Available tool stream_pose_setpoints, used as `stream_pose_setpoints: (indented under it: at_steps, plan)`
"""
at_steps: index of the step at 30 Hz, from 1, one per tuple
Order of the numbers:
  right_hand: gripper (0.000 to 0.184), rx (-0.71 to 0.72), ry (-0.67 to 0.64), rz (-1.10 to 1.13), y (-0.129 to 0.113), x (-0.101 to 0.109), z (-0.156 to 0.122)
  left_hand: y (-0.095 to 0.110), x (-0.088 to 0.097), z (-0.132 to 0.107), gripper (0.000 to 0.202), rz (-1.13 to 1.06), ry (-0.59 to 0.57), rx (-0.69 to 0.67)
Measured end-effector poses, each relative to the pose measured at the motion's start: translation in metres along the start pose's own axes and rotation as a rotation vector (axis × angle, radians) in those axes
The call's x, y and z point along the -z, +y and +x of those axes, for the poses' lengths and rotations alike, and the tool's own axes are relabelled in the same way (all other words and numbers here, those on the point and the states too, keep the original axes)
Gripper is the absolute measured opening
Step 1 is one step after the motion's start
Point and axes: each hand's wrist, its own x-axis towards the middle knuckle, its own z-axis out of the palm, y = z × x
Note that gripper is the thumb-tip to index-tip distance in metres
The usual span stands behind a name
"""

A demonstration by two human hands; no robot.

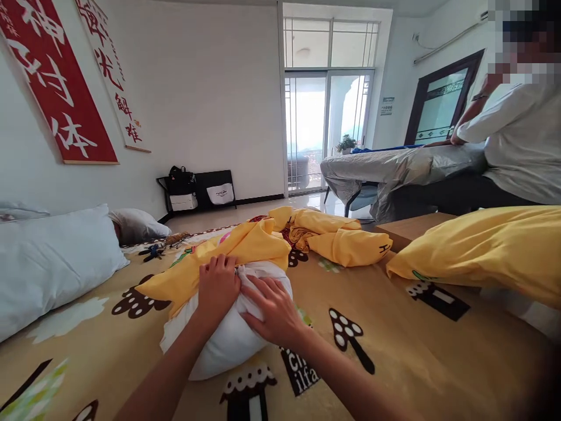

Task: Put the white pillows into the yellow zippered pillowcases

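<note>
A white pillow (228,345) lies in front of me, its far end partly covered by a yellow pillowcase (256,242) with a small printed pattern. Curled at the edge where yellow cloth meets white, my left hand (219,286) is closed on the pillowcase; its fingertips are partly hidden. My right hand (274,307) grips the top of the pillow, fingers bent over it and thumb apart. Between the hands the white fabric is bunched up.
More yellow fabric (337,237) lies beyond, and a yellow-covered pillow (486,245) rests at the right. White pillows (56,263) lie left on the mushroom-print bedspread (394,351). A person in a white shirt (521,123) stands by a plastic-covered table (403,166).
</note>
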Motion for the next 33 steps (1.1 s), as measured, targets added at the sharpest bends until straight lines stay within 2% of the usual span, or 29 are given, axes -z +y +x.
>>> stream_pose_setpoints:
  at_steps: [2, 4, 7, 11, 14, 18, 21, 25, 28, 30, 33]
  plan:
    - [0.053, -0.048, 0.117, 0.002, 0.008, -0.002, -0.011, -0.002, -0.001, 0.003, 0.023, 0.010, -0.057, 0.007]
    - [0.060, -0.123, 0.173, -0.053, 0.014, -0.003, -0.018, -0.002, 0.001, 0.009, 0.027, 0.019, -0.125, 0.017]
    - [0.067, -0.112, 0.066, -0.102, 0.015, -0.002, -0.020, 0.000, 0.003, 0.018, 0.032, 0.020, -0.193, 0.010]
    - [0.057, -0.030, -0.082, -0.087, 0.005, -0.001, -0.012, 0.004, 0.011, 0.023, 0.029, -0.001, -0.208, -0.034]
    - [0.049, 0.003, -0.121, -0.108, -0.005, -0.004, 0.000, 0.009, 0.022, 0.019, 0.020, -0.015, -0.171, -0.043]
    - [0.027, 0.042, -0.127, -0.157, -0.010, -0.015, 0.022, 0.012, 0.031, 0.011, 0.014, -0.030, -0.057, -0.056]
    - [0.026, 0.003, -0.089, -0.180, -0.007, -0.026, 0.039, 0.009, 0.031, 0.005, 0.015, 0.012, -0.001, -0.092]
    - [0.027, -0.167, -0.053, -0.161, -0.001, -0.033, 0.053, 0.000, 0.028, 0.001, 0.018, 0.046, -0.018, -0.124]
    - [0.025, -0.239, -0.003, -0.111, 0.002, -0.027, 0.053, -0.013, 0.028, 0.001, 0.017, 0.003, -0.013, -0.152]
    - [0.031, -0.182, 0.073, -0.064, 0.004, -0.020, 0.042, -0.027, 0.026, -0.001, 0.014, -0.051, 0.029, -0.175]
    - [0.047, -0.026, 0.216, -0.091, 0.008, -0.014, 0.006, -0.053, 0.022, -0.007, 0.022, -0.143, 0.090, -0.147]
